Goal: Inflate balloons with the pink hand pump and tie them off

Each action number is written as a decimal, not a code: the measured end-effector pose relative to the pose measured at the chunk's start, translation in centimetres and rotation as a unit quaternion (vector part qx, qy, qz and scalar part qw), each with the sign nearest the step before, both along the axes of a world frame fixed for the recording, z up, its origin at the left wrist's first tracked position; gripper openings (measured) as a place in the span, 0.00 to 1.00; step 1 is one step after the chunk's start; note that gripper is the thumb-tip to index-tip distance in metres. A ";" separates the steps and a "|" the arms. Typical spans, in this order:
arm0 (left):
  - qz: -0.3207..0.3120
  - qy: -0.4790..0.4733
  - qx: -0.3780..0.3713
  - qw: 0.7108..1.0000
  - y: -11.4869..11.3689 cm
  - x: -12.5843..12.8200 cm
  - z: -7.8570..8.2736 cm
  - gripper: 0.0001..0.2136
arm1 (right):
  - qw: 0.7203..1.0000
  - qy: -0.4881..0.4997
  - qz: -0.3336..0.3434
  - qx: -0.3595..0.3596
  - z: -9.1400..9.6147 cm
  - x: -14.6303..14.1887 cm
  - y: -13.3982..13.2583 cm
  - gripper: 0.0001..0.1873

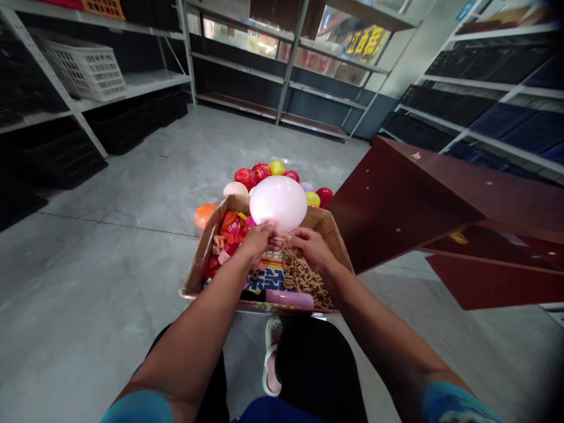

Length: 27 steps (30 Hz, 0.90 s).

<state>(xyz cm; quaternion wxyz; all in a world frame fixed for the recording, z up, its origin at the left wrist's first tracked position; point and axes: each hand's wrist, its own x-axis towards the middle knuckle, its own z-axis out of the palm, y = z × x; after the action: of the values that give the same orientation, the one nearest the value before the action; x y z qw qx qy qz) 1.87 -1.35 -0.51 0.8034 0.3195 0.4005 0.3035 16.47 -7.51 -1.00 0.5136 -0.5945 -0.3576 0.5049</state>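
Note:
A blown-up pale pink balloon (278, 202) stands above an open cardboard box (338, 238). My left hand (259, 242) pinches the balloon's neck from below. Close beside it, my right hand (312, 247) is closed in a pinch near the same neck; what its fingers hold is too small to tell. Inside the box, under my right hand, lies a heap of tan loops like rubber bands (304, 279). Limp red, orange and pink balloons (230, 232) fill the left side. A pink cylinder with a black end (288, 298), perhaps a hand pump, lies along the near wall.
Several inflated balloons (244, 176) rest on the grey floor (132, 176) beyond the box, with an orange balloon (204, 215) at its left. A dark red wooden piece of furniture (396, 200) stands close on the right. Metal shelves (238, 106) line the walls, holding a white basket (94, 67).

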 end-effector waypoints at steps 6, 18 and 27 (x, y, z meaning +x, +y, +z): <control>0.002 -0.072 -0.008 0.997 0.9 -0.9 -0.5 0.09 | 0.999 -0.026 0.019 0.018 0.9 0.1 0.1 0.15; -0.028 -0.107 -0.074 0.991 1.1 -1.4 -0.4 0.11 | 0.994 -0.030 0.107 -0.010 -1.3 -2.0 0.2 0.18; -0.032 -0.050 -0.026 0.998 1.3 -1.5 -0.3 0.09 | 0.988 -0.135 0.057 0.046 -0.6 -0.2 -0.4 0.10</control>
<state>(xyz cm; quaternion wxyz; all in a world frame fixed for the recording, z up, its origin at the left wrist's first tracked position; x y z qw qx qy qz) 0.41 -0.04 -0.84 0.8398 0.2959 0.3567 0.2829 16.26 -7.94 -1.62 0.4577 -0.6115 -0.4797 0.4319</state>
